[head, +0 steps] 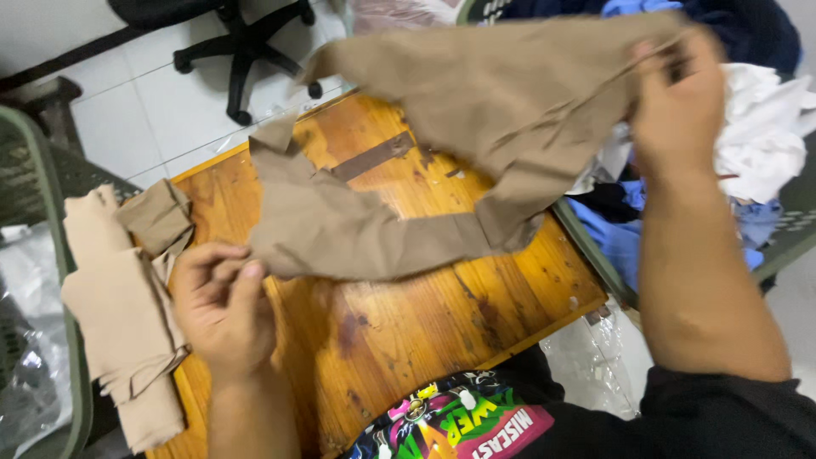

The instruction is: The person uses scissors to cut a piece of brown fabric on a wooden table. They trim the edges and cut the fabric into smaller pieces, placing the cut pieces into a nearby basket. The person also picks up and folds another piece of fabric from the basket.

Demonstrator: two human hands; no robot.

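Holding a big brown cloth point(476, 127), the person spreads it over a wooden table point(408, 323). The right hand point(676, 98) is up high and grips the top edge of the cloth tight. The left hand point(223, 306) is down low near the table and pinches the other end of the cloth between thumb and fingers. The cloth hangs between the two hands, and its lower part lies on the table top.

Just beside the left hand sits a pile of folded tan cloths point(123, 314), at the left edge of the table. A smaller brown folded piece point(157, 217) lies on top of that pile.

Behind the right hand is a green basket point(786, 234) full of white, blue and dark clothes point(761, 127). On the white floor at the back stands a black office chair point(242, 51). Clear plastic point(595, 365) lies on the floor near the person's lap.
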